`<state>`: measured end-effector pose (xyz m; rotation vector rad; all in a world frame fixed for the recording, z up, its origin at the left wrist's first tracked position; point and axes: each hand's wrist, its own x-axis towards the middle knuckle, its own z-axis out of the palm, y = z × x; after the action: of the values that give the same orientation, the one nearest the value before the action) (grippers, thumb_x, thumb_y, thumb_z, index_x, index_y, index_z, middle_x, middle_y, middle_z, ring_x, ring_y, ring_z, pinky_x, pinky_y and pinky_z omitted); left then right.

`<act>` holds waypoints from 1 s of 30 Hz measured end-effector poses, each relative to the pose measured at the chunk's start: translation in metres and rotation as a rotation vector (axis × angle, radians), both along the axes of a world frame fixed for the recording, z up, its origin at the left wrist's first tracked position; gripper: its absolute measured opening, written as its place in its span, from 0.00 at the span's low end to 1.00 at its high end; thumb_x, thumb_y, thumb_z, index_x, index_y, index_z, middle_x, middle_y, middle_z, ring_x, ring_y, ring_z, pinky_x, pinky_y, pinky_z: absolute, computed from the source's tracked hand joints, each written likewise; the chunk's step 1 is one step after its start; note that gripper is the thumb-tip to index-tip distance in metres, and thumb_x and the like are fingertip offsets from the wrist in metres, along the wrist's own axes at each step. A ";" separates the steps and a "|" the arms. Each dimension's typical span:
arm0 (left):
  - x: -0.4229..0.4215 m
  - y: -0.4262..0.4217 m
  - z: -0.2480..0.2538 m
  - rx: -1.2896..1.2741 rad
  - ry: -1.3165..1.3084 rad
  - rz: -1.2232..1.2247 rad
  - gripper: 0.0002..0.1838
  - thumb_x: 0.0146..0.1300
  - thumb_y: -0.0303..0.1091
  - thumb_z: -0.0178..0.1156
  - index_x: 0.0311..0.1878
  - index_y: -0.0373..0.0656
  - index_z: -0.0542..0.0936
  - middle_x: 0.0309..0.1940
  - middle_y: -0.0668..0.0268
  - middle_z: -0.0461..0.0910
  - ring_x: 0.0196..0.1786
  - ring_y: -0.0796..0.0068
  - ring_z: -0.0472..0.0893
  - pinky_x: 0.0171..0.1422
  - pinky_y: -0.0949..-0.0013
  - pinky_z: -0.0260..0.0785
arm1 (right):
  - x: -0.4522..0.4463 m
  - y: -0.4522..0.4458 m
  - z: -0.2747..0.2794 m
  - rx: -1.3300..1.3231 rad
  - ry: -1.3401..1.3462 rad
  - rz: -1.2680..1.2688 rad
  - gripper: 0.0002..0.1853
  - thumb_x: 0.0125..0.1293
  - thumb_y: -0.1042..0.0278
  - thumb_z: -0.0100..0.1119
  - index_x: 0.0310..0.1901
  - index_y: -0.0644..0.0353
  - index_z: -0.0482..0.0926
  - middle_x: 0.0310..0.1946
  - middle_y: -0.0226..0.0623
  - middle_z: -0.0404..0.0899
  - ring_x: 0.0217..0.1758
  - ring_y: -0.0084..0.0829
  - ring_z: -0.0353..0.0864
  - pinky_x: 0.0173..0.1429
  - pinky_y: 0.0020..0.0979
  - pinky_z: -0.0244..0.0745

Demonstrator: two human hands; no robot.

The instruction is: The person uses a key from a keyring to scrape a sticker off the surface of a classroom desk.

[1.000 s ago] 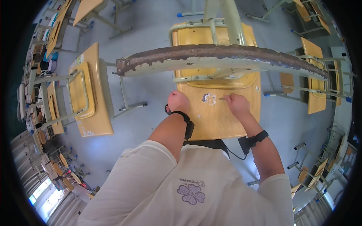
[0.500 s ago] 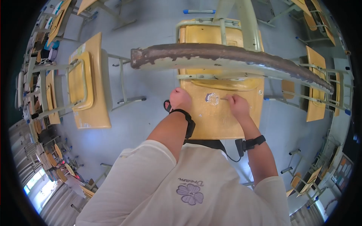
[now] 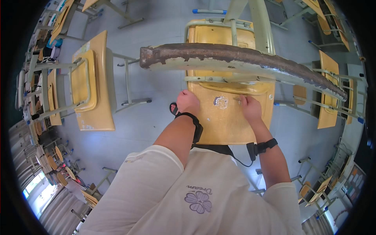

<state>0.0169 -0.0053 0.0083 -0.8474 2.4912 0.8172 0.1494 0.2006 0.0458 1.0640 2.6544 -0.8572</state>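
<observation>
The yellow wooden desktop (image 3: 223, 127) lies below me, with a patch of torn white sticker residue (image 3: 221, 102) on it. My left hand (image 3: 188, 102) is closed at the desktop's left edge and appears to grip it; its fingertips are hidden. To the right of the residue, my right hand (image 3: 251, 107) pinches a small, thin, dark object (image 3: 237, 98) whose kind I cannot make out. That object points left, just above the wood, and whether it touches the surface I cannot tell.
An upturned chair rests on the far part of the desktop; its worn brown foot bar (image 3: 235, 54) crosses close in front of me. Another desk (image 3: 103, 84) with a chair stands left, more desks (image 3: 328, 86) right. A sandal (image 3: 173, 108) shows beside my left hand.
My right hand has moved slightly right and away from me, drawing the small object away from the white residue. The left hand stays at the desktop's edge. The view has shifted a little.
</observation>
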 end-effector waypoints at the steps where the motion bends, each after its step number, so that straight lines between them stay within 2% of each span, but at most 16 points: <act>1: 0.000 -0.001 0.001 0.000 0.000 0.001 0.25 0.69 0.45 0.40 0.43 0.38 0.83 0.43 0.45 0.83 0.48 0.40 0.81 0.54 0.46 0.72 | 0.001 -0.010 -0.003 0.000 0.000 0.001 0.24 0.70 0.45 0.53 0.29 0.60 0.81 0.25 0.50 0.81 0.32 0.55 0.81 0.36 0.50 0.75; 3: 0.000 0.002 0.000 -0.015 0.017 0.031 0.25 0.69 0.46 0.40 0.43 0.38 0.83 0.43 0.45 0.83 0.48 0.40 0.81 0.54 0.46 0.72 | -0.001 -0.036 -0.010 0.082 0.045 0.186 0.25 0.70 0.43 0.52 0.30 0.60 0.82 0.27 0.50 0.82 0.33 0.54 0.82 0.38 0.51 0.76; 9: 0.000 0.000 0.001 -0.018 -0.003 -0.014 0.25 0.69 0.46 0.40 0.43 0.38 0.83 0.44 0.46 0.83 0.49 0.41 0.81 0.54 0.47 0.72 | 0.000 -0.010 -0.012 0.029 -0.012 0.054 0.27 0.71 0.41 0.51 0.31 0.60 0.82 0.28 0.51 0.82 0.34 0.54 0.82 0.40 0.51 0.76; 16: 0.001 0.000 0.002 -0.022 0.008 -0.001 0.25 0.69 0.46 0.40 0.42 0.38 0.83 0.44 0.46 0.83 0.48 0.41 0.81 0.53 0.47 0.72 | -0.008 -0.007 0.000 0.008 -0.086 0.062 0.27 0.71 0.40 0.50 0.30 0.59 0.82 0.28 0.51 0.82 0.36 0.54 0.82 0.40 0.51 0.76; 18: -0.001 0.002 0.001 -0.023 0.004 0.009 0.25 0.69 0.45 0.40 0.43 0.39 0.83 0.44 0.47 0.83 0.48 0.42 0.81 0.53 0.47 0.72 | -0.008 -0.020 -0.005 0.060 -0.012 0.134 0.27 0.70 0.41 0.50 0.29 0.59 0.82 0.27 0.51 0.81 0.35 0.55 0.82 0.40 0.51 0.75; 22: -0.003 0.001 0.009 -0.027 -0.002 -0.004 0.24 0.69 0.46 0.40 0.43 0.40 0.84 0.44 0.47 0.84 0.48 0.42 0.82 0.54 0.46 0.72 | -0.007 0.001 -0.013 0.038 0.040 0.084 0.26 0.70 0.42 0.52 0.28 0.60 0.80 0.25 0.52 0.80 0.34 0.56 0.81 0.38 0.52 0.74; 24: 0.000 0.001 0.012 0.040 -0.034 -0.004 0.26 0.69 0.45 0.39 0.46 0.35 0.81 0.46 0.41 0.81 0.51 0.38 0.79 0.58 0.49 0.70 | -0.005 -0.017 -0.012 0.027 0.111 0.151 0.25 0.70 0.44 0.54 0.28 0.60 0.80 0.24 0.52 0.79 0.33 0.56 0.80 0.37 0.52 0.73; 25: -0.003 0.003 0.014 0.047 -0.029 0.000 0.26 0.69 0.45 0.39 0.46 0.35 0.81 0.46 0.41 0.81 0.51 0.38 0.79 0.58 0.49 0.70 | -0.008 -0.011 -0.009 0.034 0.116 0.156 0.25 0.70 0.44 0.54 0.28 0.60 0.80 0.24 0.52 0.79 0.33 0.56 0.80 0.37 0.52 0.73; 27: -0.002 0.001 0.008 -0.025 0.000 0.001 0.24 0.68 0.46 0.40 0.44 0.41 0.84 0.44 0.47 0.84 0.49 0.42 0.82 0.54 0.46 0.72 | -0.005 -0.005 -0.007 0.027 0.064 0.198 0.25 0.70 0.45 0.54 0.27 0.60 0.80 0.24 0.52 0.79 0.32 0.56 0.80 0.37 0.52 0.73; 30: -0.002 0.002 0.008 -0.032 -0.038 0.008 0.24 0.68 0.46 0.40 0.44 0.41 0.84 0.44 0.47 0.84 0.50 0.42 0.81 0.55 0.46 0.72 | -0.004 -0.009 -0.012 0.039 0.123 0.121 0.25 0.70 0.45 0.54 0.27 0.61 0.80 0.24 0.53 0.79 0.31 0.57 0.80 0.36 0.52 0.73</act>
<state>0.0153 -0.0034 0.0158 -0.8761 2.4756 0.7587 0.1449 0.1916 0.0343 0.8745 2.8135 -0.8767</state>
